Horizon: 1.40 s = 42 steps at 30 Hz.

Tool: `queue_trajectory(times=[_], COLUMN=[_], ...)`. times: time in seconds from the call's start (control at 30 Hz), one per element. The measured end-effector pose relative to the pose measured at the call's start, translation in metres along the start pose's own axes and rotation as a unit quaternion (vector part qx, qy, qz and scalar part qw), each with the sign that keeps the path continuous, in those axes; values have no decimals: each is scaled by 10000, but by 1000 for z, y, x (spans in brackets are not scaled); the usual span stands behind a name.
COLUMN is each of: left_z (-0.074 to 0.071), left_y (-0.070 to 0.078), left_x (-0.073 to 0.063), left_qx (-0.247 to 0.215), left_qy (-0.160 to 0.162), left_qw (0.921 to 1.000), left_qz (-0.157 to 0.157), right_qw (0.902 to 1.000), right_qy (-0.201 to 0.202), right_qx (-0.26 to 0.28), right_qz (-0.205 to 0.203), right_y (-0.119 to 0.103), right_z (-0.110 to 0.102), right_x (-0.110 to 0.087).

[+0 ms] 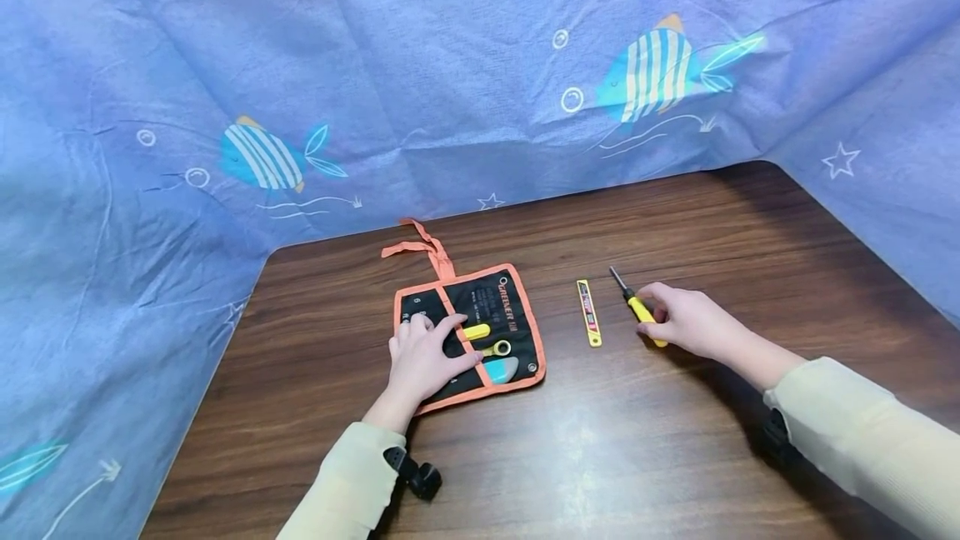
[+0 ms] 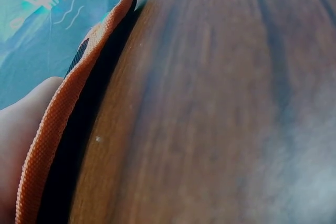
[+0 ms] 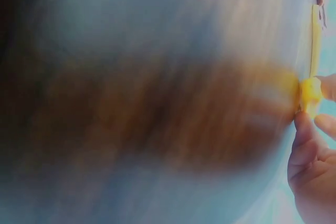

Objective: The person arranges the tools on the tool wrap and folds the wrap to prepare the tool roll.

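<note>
A black tool pouch (image 1: 480, 307) with orange edging lies spread out on the table, its orange ties trailing behind. My left hand (image 1: 429, 352) rests on the pouch, thumb and index finger spread over the orange pocket edge. Out of the pocket stick a yellow end (image 1: 477, 331), a ring wrench (image 1: 501, 348) and a teal rounded piece (image 1: 502, 369). With fingertips and thumb, my right hand (image 1: 686, 319) pinches a screwdriver (image 1: 643, 315) by its yellow and black handle. Its shaft points away from me. In the right wrist view the yellow handle (image 3: 311, 93) shows at the fingertips.
Between the pouch and the screwdriver lies a narrow yellow strip (image 1: 589, 315) with a printed label and a hole at its near end. The brown wooden table (image 1: 555, 448) meets a blue fish-patterned cloth (image 1: 420, 65) at its back and sides.
</note>
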State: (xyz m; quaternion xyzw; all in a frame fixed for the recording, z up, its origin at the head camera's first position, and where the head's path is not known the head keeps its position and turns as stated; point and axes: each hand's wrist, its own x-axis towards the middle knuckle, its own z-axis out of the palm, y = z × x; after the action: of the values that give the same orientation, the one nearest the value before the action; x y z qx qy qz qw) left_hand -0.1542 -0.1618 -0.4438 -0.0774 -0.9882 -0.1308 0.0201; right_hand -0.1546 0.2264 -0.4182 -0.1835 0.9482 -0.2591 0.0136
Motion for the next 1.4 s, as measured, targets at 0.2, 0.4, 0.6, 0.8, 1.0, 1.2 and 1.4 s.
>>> queue_trajectory(times=[0.2, 0.4, 0.6, 0.8, 1.0, 1.2, 1.4], left_z=[1, -1, -1, -1, -1, 0, 1], left_y=[3, 0, -1, -1, 0, 1, -1], left_x=[3, 1, 0, 0, -1, -1, 0], left_qx=[-55, -244, -334, -377, -419, -417, -423], left_qy=[1, 107, 174, 242, 236, 178, 189], left_qw=[10000, 9996, 9992, 9989, 9987, 9987, 9987], left_qz=[37, -120, -138, -155, -173, -226, -219], right_qw=[9998, 9996, 9993, 9992, 9995, 9994, 9993], right_qy=[96, 91, 93, 121, 203, 345, 319], right_qx=[65, -8, -23, 22, -28, -50, 30], right_qz=[164, 283, 357, 388, 225, 7, -169], right_y=[3, 2, 3, 4, 1, -11, -22], right_z=[-2, 0, -2, -5, -6, -10, -6], right_x=[-4, -1, -1, 2, 11, 24, 36])
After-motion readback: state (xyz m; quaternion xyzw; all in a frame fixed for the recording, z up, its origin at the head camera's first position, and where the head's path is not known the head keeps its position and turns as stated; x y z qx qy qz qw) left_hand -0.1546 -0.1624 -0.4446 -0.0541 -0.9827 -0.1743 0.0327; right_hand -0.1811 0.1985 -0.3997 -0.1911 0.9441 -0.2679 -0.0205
